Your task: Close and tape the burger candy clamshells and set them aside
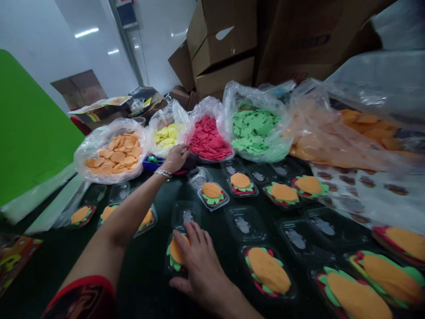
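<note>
My left hand (175, 158) reaches far forward over a blue and black object with a green round part (152, 159), which looks like a tape dispenser. Its fingers are bent together at the black end; what they pinch, if anything, is too small to make out. My right hand (202, 259) lies with stretched fingers over a foam burger (175, 252) in a clear plastic tray, partly covering it. That burger has an orange top and green leafy edges. The tray's clear lid (186, 215) is folded back behind it. To the right, another foam burger (268, 270) sits in an opened clear box.
Along the back stand plastic bags of orange discs (117, 155), yellow pieces (167, 135), red pieces (210, 138) and green pieces (255, 128). Several boxed burgers (212, 192) are spread over the dark table. Printed sticker sheets (375, 190) lie at right; cardboard boxes (222, 48) rise behind.
</note>
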Available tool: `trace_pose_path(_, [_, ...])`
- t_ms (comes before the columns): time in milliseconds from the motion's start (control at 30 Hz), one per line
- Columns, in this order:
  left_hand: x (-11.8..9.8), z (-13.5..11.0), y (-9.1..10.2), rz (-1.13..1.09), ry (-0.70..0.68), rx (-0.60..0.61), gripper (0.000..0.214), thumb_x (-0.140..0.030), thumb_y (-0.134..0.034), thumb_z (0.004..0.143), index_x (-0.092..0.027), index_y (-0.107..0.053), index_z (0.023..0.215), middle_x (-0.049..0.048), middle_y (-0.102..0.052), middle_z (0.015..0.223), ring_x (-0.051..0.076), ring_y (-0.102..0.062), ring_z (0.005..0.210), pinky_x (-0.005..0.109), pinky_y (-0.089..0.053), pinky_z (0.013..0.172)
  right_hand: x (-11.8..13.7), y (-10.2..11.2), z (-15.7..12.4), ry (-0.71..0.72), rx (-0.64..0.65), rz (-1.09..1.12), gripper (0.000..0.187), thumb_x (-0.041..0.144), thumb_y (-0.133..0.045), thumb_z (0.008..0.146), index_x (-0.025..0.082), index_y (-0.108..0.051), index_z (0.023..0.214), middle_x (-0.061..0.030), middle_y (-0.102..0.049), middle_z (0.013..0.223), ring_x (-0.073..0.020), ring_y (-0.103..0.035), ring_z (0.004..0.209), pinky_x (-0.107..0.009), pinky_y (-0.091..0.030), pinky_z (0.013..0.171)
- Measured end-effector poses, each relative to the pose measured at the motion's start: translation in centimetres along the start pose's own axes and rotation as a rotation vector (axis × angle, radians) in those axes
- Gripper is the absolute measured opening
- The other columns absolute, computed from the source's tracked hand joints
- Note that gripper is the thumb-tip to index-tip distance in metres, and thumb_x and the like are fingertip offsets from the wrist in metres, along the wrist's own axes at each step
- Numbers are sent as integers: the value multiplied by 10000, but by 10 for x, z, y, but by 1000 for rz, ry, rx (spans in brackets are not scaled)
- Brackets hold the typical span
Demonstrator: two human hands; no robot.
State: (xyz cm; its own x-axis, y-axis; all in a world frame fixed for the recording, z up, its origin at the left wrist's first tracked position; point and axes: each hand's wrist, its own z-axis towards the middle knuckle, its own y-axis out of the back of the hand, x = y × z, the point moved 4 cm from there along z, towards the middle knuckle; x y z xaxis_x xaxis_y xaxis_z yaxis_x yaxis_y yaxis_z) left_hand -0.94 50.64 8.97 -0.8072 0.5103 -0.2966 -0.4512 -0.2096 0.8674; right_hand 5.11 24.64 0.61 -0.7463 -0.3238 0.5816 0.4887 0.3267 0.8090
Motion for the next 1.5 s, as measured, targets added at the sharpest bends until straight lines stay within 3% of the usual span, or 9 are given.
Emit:
trace_pose_path(200, [3,-106,73,-120,76,18,231,-189,-472,851,-148,-650,992,19,-695,810,125,-616,689,261,-504,709,-2,5,-14,0,-155,-39,932,361,-795,616,148,-350,1407,-197,-272,1495,-363,-190,1390,-524,-238,1108])
trace_pose_path(367, [-15,-181,46,-71,61,297,312,-170,-414,892,-133,-595,1144,110,-651,1150,201,-604,1031,345,-464,928,-15,-7,-30,9,-378,-17,854,281,-759,670,91,-320,1377,-234,-365,1416,-348,-325,1328,-508,-328,1079])
trace_pose_path(467, [-20,-181,21,-42,76,325,409,-188,-457,881,-78,-490,1273,176,-535,1317,254,-493,1207,408,-375,1033,-21,-12,-33,48,-463,-6,848,263,-761,670,118,-307,1371,-216,-433,1369,-339,-405,1274,-515,-371,1048])
trace_pose_path(567, [-20,-165,6,-88,99,372,409,-186,-554,822,-103,-544,1222,125,-681,1083,233,-617,1008,354,-470,911,-23,-13,-34,78,-457,18,832,246,-762,671,117,-318,1362,-206,-490,1319,-325,-463,1223,-506,-400,1027])
trace_pose_path(733, [-17,-156,15,-105,174,325,283,-111,-559,777,-128,-645,1046,74,-710,864,203,-651,815,315,-504,784,-20,-6,-38,90,-408,45,770,221,-735,686,128,-366,1355,-200,-423,1375,-328,-389,1287,-502,-369,1057])
trace_pose_path(833, [-22,-175,38,-84,182,197,403,-149,-562,795,-116,-550,1196,128,-642,1107,227,-596,995,357,-470,869,-16,1,-38,110,-391,41,774,257,-746,677,125,-388,1350,-202,-374,1408,-340,-337,1317,-513,-339,1074])
trace_pose_path(933, [-29,-212,59,-170,193,122,283,-181,-530,825,-142,-589,1099,76,-663,977,184,-609,858,314,-481,784,-19,5,-38,89,-424,56,749,269,-739,692,124,-392,1340,-195,-419,1378,-325,-373,1292,-503,-355,1063])
trace_pose_path(1133, [-30,-281,46,-443,425,296,143,-211,-526,824,-176,-661,857,3,-685,801,148,-607,733,242,-462,669,-26,-1,-39,43,-423,41,657,276,-748,691,141,-463,1267,-167,-558,1246,-325,-506,1138,-504,-441,938])
trace_pose_path(1500, [-42,-280,35,-372,247,261,165,-163,-505,859,-178,-669,855,14,-626,782,125,-574,700,228,-445,664,-20,8,-37,20,-352,37,671,305,-769,681,140,-480,1265,-159,-562,1229,-316,-509,1097,-482,-455,892])
